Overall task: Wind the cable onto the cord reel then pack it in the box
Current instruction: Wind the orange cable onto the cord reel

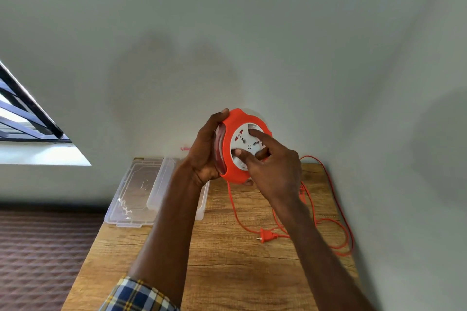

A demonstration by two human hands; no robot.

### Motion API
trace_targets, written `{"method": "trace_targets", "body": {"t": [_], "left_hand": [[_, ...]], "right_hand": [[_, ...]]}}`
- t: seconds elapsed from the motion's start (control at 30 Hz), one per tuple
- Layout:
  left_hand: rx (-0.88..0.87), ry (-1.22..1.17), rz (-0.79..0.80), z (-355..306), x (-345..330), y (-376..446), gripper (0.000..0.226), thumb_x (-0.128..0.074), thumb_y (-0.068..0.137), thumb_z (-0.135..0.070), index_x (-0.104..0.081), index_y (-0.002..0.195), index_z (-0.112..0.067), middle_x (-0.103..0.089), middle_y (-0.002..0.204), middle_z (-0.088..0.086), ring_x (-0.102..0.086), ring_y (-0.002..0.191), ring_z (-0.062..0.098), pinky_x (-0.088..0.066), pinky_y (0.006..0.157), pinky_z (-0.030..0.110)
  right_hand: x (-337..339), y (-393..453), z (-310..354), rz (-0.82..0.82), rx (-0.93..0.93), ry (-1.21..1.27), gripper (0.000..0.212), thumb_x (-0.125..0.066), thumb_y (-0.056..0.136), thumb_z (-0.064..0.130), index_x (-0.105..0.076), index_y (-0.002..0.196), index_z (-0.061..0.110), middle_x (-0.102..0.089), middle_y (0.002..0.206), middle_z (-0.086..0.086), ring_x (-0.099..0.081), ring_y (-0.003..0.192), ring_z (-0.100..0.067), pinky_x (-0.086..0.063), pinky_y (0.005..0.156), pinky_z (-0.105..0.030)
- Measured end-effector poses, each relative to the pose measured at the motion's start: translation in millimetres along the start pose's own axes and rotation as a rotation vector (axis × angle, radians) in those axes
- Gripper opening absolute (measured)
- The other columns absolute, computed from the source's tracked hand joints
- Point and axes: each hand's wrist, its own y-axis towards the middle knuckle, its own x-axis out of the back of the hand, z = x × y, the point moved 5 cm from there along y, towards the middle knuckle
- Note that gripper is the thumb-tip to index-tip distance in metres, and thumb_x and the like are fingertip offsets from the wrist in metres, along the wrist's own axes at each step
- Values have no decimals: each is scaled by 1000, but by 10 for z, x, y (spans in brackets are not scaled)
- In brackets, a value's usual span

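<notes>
I hold an orange cord reel [233, 169] with a white socket face up above the wooden table [227, 260]. My left hand [206, 151] grips the reel's left rim. My right hand [274, 166] rests on the white centre, with thumb and index finger pressed into it. An orange cable [346, 237] hangs from the reel and lies in loose loops on the table's right side, ending in an orange plug [267, 236]. A clear plastic box [156, 184] sits at the table's far left, partly hidden behind my left forearm.
The clear lid [131, 194] lies next to the box at the table's left edge. The table stands against a pale wall. A barred window [27, 118] is at the left, and dark patterned flooring [38, 255] lies beside the table.
</notes>
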Motion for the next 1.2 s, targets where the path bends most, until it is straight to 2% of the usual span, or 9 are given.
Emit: {"method": "trace_targets", "body": {"t": [0.13,0.27,0.37,0.47,0.6,0.77,0.97,1.1,1.2], "left_hand": [[-26,-30,6,20,10,-10,75,-46,100,-65,-56,150,-11,-65,137,21,-65,118,39,-51,104,56],[-39,-51,10,-1,34,1,78,-45,100,-66,-48,157,-12,-63,137,19,-63,117,37,-51,102,53],[-50,-45,6,0,57,0,78,-44,99,-67,-50,155,-12,-62,138,18,-64,117,37,-54,100,52],[-51,-61,-3,11,87,8,76,-44,99,-67,-55,151,-13,-65,136,18,-66,115,37,-54,100,53],[-57,-72,4,8,107,-1,77,-46,98,-67,-54,152,-12,-65,135,19,-66,116,37,-52,103,54],[-23,-41,22,27,81,-5,74,-46,98,-67,-59,146,-13,-68,131,19,-68,112,36,-56,98,52],[0,-57,43,19,43,13,73,-48,97,-68,-62,145,-14,-67,134,19,-68,114,37,-55,98,54],[8,-17,60,-15,19,-6,71,-49,98,-65,-62,145,-13,-65,138,20,-64,121,40,-52,102,54],[12,-24,45,29,48,4,72,-50,98,-65,-59,148,-14,-64,139,20,-65,119,38,-54,101,53]], "right_hand": [[12,-5,60,-32,83,-84,60,-65,83,71,-61,134,39,-77,95,10,-71,90,-10,-60,72,-33],[74,55,87,-1,335,-121,32,-72,93,32,-68,123,42,-63,116,11,-54,105,-12,-49,67,-24],[47,128,23,164,436,-134,51,-72,89,6,-70,123,44,-57,131,10,-46,114,-14,-48,75,-25],[29,152,10,210,442,-181,66,-75,84,-1,-65,128,48,-52,141,10,-43,121,-17,-53,87,-36],[5,94,20,254,505,-153,71,-72,84,-5,-64,129,50,-43,152,13,-40,123,-15,-51,89,-32],[-21,124,-31,256,496,-187,63,-72,86,0,-67,125,49,-48,150,12,-43,122,-19,-52,91,-41],[-51,58,-66,83,501,-169,64,-77,83,6,-62,130,47,-56,141,5,-53,109,-24,-56,78,-44],[59,59,4,74,281,-90,62,-81,77,52,-57,133,52,-69,110,12,-61,98,-12,-56,77,-35],[96,46,49,38,121,-90,64,-75,72,71,-62,130,48,-75,88,14,-69,83,-5,-55,74,-25]]}}
